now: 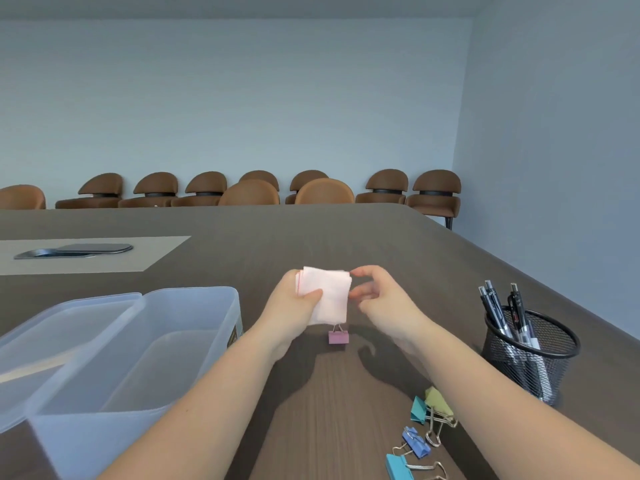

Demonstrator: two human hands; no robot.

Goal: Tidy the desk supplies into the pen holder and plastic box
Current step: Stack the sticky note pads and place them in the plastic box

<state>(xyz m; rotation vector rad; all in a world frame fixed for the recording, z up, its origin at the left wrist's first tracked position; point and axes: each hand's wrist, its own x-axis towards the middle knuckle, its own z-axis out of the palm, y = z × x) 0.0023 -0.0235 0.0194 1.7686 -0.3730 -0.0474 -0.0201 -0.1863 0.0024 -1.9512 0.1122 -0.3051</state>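
- Dark wood-grain table (346, 244) fills the lower view, under a pale blue wall lined with brown padded chairs (434, 188).
- Nearest, on the right, loose binder clips lie in a cluster: a light-blue one (399, 466), a darker blue one (417, 442), a teal one (418, 409) and an olive-green one (439, 402), their wire handles splayed.
- At left sits the clear plastic box (194, 344), long and rectangular, with its lid (65, 327) resting beside it.
- At right stands the black wire-mesh pen holder (530, 355), round, holding several black pens (495, 310) upright.
- A pink binder clip (338, 337) stands on the table just below the hands.
- The left hand (294, 303) is closed around a pale pink stack of square sticky notes (327, 294), thumb across the front, lifted above the table.
- The right hand (381, 296) is half open, fingertips curled at the stack's right edge; actual contact is unclear.
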